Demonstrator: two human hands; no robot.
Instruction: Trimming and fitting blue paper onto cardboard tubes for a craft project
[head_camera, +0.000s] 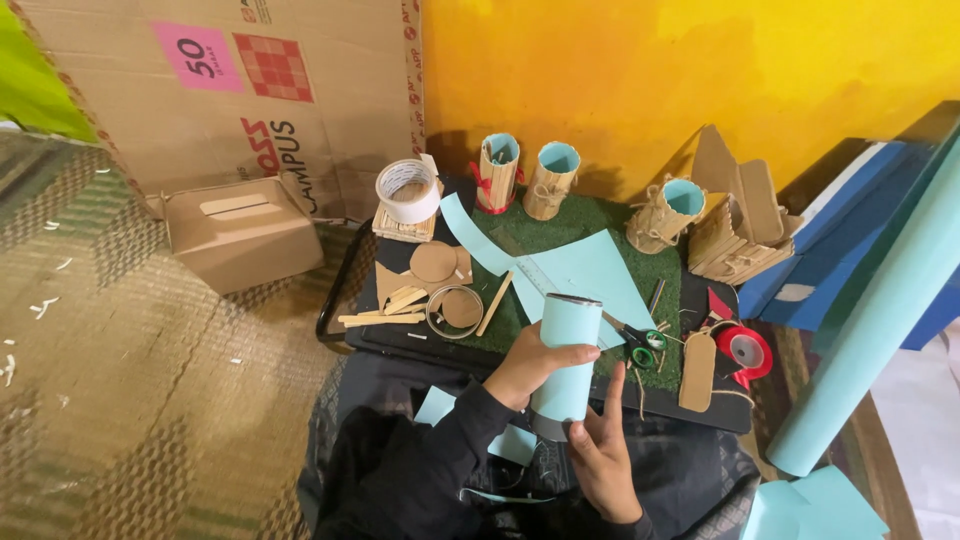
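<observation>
Upright between both hands stands a cylinder (566, 366) wrapped in pale blue paper, its grey rim showing at the top, its long axis nearly vertical and leaning slightly. Gripping its upper side, the left hand (528, 366) curls round it; the right hand (603, 456) cups the bottom end, forefinger raised along the wall. Just beyond the grip lie green-handled scissors (640, 346) and a sheet of blue paper (590, 275) on the black tray (420, 345), whose near edge runs right behind the cylinder. Farther right sits a red ribbon spool (745, 350).
</observation>
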